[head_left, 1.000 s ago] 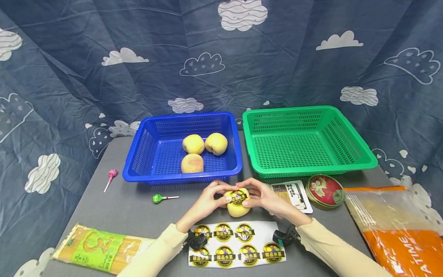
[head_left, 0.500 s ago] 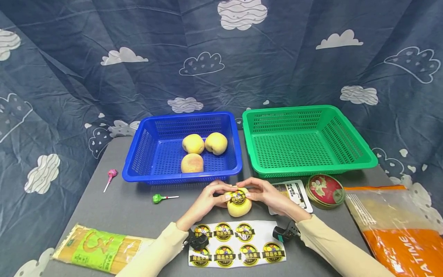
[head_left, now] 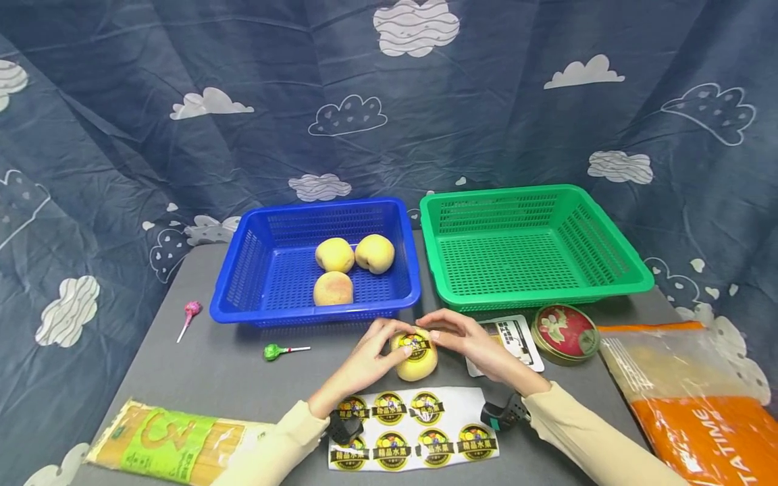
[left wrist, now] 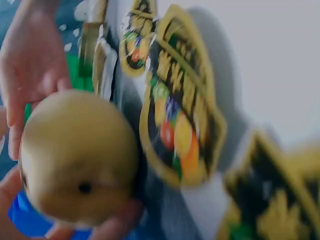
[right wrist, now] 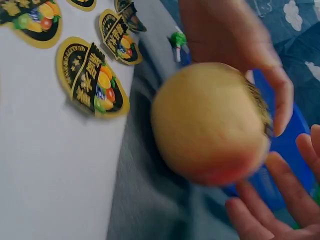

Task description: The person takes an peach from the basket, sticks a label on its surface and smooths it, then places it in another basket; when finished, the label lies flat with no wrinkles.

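Note:
A yellow peach [head_left: 416, 370] bears a round black-and-gold fruit sticker [head_left: 418, 347] on its upper side. My left hand [head_left: 372, 356] grips the peach from the left, its thumb lying over the sticker's edge. To the right, my right hand [head_left: 467, 343] has its fingers loosely spread beside the fruit. The right wrist view shows that hand's fingertips [right wrist: 276, 162] close to the peach [right wrist: 205, 120], not wrapped round it. A red blush marks the fruit there. Just in front of both hands lies a white sheet [head_left: 462, 406] with several more such stickers.
Behind, a blue basket [head_left: 252, 316] holds 3 peaches, beside a green basket [head_left: 535, 298]. Two lollipops, one pink [head_left: 192, 309] and one green [head_left: 271, 352], lie left. A noodle pack [head_left: 164, 442] is front left. Rightward are a white packet [head_left: 521, 341], a round tin [head_left: 565, 332] and an orange bag [head_left: 699, 432].
My right thumb has come off the sticker and the right fingers have opened away from the peach. My left thumb now lies across the sticker's left part. The head view has shifted slightly.

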A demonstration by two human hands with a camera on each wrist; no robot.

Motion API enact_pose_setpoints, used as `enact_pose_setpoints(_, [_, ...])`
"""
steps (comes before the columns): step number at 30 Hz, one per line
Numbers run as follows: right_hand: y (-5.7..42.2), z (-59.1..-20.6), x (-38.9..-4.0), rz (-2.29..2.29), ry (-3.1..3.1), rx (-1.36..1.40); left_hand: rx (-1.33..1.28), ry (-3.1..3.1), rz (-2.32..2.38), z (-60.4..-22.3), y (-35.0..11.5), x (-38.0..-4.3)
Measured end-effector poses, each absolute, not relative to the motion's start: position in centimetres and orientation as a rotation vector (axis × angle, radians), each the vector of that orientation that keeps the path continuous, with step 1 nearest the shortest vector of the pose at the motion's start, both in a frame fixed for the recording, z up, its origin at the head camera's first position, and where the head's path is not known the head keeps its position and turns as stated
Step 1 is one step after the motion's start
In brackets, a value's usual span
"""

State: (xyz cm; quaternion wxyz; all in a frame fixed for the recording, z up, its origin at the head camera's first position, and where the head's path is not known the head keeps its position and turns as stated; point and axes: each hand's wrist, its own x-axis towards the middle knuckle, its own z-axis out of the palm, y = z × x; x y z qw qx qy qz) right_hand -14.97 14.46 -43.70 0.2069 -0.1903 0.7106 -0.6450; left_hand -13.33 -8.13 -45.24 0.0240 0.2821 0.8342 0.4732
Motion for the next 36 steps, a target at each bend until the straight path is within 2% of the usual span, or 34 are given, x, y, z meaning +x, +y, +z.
enact_pose_setpoints(7, [19.2,-41.5,-13.4,-1.877,2.04,-0.612,0.886,2.646,1.498,-44.8,-6.5,-12.6])
enact_pose_setpoints(12, [24.7,-40.6,-13.3,-1.971,2.172,-0.452,1.062,2.469,1.629,-40.5,-4.2,-12.8])
enact_pose_setpoints(16, [27.6,-41.0,-14.0,-1.989,2.234,-0.359,1.122,2.431,1.692,-36.8,-2.0,-14.8])
enact_pose_setpoints(20, [29.2,-41.8,-14.7,-2.041,2.232,-0.338,1.124,2.562,1.613,-35.0,0.3,-18.6])
enact_pose_setpoints(28, [29.1,-41.9,-14.8,-2.1,2.223,-0.283,0.991,2.644,1.233,-36.0,4.7,-25.0])
enact_pose_setpoints(36, [29.0,-41.9,-14.9,-2.137,2.191,-0.273,0.814,2.613,1.013,-37.5,6.6,-26.7])
